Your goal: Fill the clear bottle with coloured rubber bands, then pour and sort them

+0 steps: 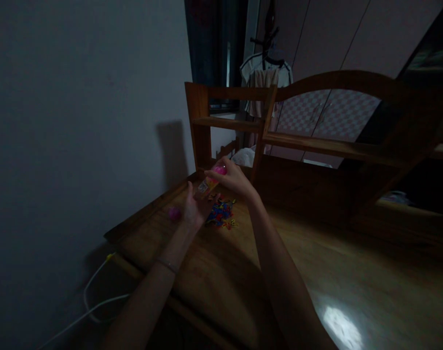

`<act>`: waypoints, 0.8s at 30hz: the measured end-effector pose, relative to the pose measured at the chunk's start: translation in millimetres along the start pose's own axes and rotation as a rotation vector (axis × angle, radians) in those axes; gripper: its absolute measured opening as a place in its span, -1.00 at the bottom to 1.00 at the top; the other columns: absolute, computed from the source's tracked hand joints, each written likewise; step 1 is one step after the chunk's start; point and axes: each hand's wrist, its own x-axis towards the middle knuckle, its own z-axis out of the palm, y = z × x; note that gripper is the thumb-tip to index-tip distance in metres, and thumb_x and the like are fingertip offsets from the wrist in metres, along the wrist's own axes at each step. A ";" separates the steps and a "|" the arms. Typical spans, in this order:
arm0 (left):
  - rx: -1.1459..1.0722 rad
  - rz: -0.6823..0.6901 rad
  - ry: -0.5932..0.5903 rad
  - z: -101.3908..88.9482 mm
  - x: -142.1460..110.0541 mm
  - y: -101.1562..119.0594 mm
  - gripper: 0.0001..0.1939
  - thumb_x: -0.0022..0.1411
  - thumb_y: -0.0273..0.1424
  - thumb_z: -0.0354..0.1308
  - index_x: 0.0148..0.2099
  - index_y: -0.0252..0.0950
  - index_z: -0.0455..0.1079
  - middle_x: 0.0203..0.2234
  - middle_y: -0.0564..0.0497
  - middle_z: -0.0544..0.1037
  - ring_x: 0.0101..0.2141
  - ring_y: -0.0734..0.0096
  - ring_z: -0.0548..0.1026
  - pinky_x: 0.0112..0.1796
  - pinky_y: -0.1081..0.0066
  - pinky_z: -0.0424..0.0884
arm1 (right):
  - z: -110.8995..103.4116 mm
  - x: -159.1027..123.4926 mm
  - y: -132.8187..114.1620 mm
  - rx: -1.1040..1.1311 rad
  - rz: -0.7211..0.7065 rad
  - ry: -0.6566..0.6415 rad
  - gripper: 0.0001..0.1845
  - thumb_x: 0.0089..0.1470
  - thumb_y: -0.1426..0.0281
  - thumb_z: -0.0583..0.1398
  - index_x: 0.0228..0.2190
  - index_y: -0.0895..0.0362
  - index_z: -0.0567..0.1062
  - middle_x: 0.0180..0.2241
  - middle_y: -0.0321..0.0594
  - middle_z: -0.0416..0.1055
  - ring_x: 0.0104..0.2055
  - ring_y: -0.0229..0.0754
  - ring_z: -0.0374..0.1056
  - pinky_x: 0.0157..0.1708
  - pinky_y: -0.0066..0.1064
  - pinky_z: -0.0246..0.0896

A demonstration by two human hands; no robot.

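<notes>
My right hand (234, 177) grips the pink upper end of a small clear container (212, 182), which is tilted and carries a label with a square code. Just under its lower end, my left hand (197, 208) lies palm up with the thumb stretched out and the fingers apart. Whether the container touches that palm I cannot tell. Below the hands, a loose pile of small red, blue and yellow pieces (221, 212) lies on the wooden tabletop (221, 272). A round pink object (175, 213) sits on the wood left of my left hand.
A pale wall (90, 121) borders the table's left side. Along the back stands a wooden shelf unit (236, 124). A white cable (97, 306) hangs near the left front edge. Clothes on a rack (267, 75) and a cupboard (316, 116) are behind. The room is dim.
</notes>
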 end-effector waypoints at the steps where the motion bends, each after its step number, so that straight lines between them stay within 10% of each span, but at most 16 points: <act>1: -0.011 -0.002 0.014 -1.1 0.4 -0.1 -0.57 0.24 -0.01 0.13 -0.09 -0.22 0.52 -0.07 -0.05 0.60 0.06 0.13 0.45 0.08 0.15 0.40 | 0.6 -1.0 -2.3 0.000 -0.006 -0.009 -0.69 0.05 0.12 0.23 -0.29 0.07 0.38 -0.33 -0.22 0.46 -0.31 -0.14 0.38 -0.32 -0.28 0.30; 15: -0.067 -0.115 -0.005 14.0 -6.8 7.3 -0.78 0.27 -0.20 0.14 -0.15 -0.15 0.53 -0.13 0.01 0.62 0.05 0.17 0.47 0.16 -0.03 0.23 | -5.4 -3.0 -18.3 -0.019 -0.114 -0.034 -0.61 0.04 0.18 0.27 -0.14 0.08 0.37 -0.21 -0.23 0.45 -0.21 -0.12 0.38 -0.22 -0.30 0.28; 24: 0.083 -0.120 0.073 -16.1 17.3 -4.9 -0.85 0.23 -0.42 0.12 -0.22 -0.23 0.52 -0.13 -0.09 0.59 -0.03 0.23 0.52 0.10 0.11 0.32 | -10.5 -2.0 -22.7 -0.032 -0.133 0.140 -0.52 0.03 0.19 0.29 -0.04 0.02 0.32 -0.25 -0.24 0.47 -0.24 -0.11 0.39 -0.20 -0.25 0.28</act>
